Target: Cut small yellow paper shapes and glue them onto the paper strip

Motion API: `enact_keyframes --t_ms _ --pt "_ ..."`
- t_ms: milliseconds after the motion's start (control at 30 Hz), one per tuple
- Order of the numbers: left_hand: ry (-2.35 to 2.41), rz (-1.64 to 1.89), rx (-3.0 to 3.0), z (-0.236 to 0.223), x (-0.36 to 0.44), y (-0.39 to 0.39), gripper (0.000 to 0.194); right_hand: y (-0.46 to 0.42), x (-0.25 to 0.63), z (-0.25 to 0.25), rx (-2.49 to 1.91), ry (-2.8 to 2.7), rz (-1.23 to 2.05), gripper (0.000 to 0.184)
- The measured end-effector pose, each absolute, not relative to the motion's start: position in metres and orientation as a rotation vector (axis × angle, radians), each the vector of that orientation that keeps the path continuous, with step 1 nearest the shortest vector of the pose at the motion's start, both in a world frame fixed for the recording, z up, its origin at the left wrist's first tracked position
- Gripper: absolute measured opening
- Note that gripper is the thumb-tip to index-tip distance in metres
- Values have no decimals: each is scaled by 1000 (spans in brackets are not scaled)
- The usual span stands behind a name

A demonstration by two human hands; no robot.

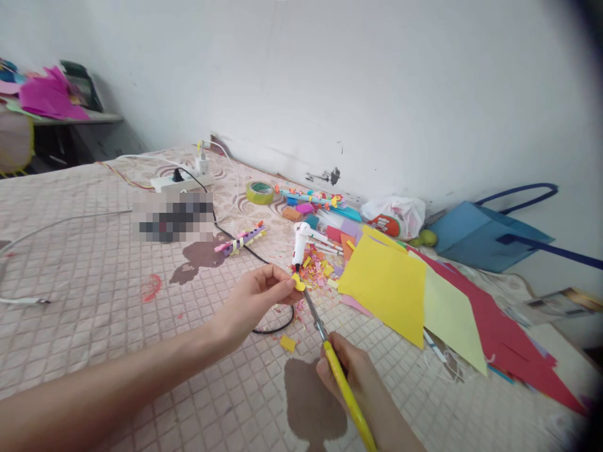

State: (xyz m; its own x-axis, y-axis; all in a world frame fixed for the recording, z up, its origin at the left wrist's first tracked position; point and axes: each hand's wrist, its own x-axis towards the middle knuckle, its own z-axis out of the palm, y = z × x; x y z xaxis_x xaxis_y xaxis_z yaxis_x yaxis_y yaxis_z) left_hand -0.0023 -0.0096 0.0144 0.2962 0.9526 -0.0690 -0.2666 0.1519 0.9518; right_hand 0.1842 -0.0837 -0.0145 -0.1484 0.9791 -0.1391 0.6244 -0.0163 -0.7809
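My left hand (257, 292) pinches a small yellow paper piece (298, 282) between thumb and fingertips. My right hand (351, 370) is closed around scissors (339, 376) with a long yellow handle, seen nearly edge-on. Their metal blades point up towards the paper piece, the tips close to its lower edge; whether they touch it I cannot tell. Just beyond my left fingertips a white hot glue gun (300, 245) stands among paper scraps (318, 267). A small yellow paper square (287, 343) lies on the cloth below my left hand.
Right of my hands lie yellow (386, 282), pale green and red paper sheets (499, 320). Behind are a tape roll (260, 193), a decorated purple strip (242, 240), a white plastic bag (396, 216) and a blue bag (485, 235). A power strip (181, 182) with cables stands back left.
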Motion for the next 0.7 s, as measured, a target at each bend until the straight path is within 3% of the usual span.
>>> enact_keyframes --t_ms 700 --pt "796 1029 1010 10 -3 -7 17 -81 187 -19 -1672 -1834 1040 27"
